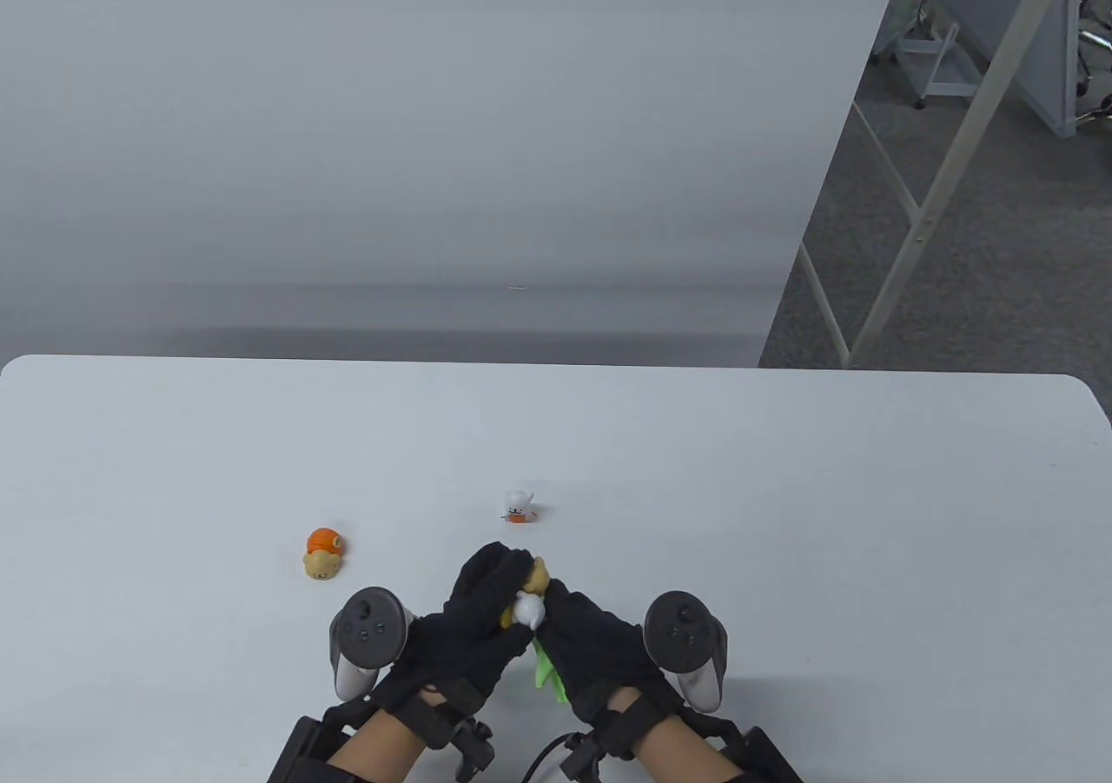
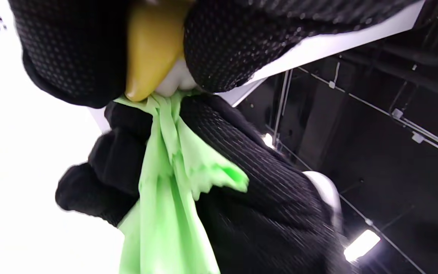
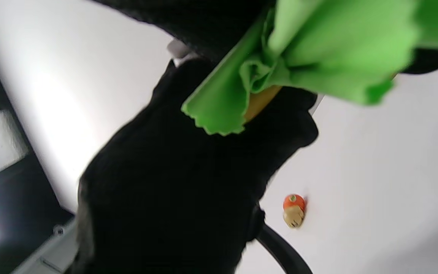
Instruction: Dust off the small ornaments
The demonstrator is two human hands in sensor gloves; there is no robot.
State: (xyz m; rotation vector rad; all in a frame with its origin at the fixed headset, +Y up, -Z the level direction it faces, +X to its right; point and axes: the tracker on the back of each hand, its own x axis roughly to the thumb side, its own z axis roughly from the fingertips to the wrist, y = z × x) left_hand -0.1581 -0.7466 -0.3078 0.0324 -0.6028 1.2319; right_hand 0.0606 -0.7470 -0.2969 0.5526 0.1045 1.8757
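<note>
My left hand [image 1: 482, 609] grips a small yellow-and-white ornament [image 1: 530, 602] above the table's near edge. It shows between my gloved fingers in the left wrist view [image 2: 150, 49]. My right hand [image 1: 591, 644] holds a green cloth [image 1: 547, 677] bunched against the ornament; the cloth hangs down in the left wrist view [image 2: 169, 182] and fills the top of the right wrist view [image 3: 318, 53]. An orange-and-tan ornament [image 1: 323, 553] lies on the table to the left, also in the right wrist view [image 3: 293, 210]. A white ornament with orange [image 1: 518, 506] stands just beyond my hands.
The white table [image 1: 782, 514] runs wide on both sides of my hands. A grey wall stands behind it. Metal frame legs [image 1: 921, 209] and grey carpet lie past the table's far right corner.
</note>
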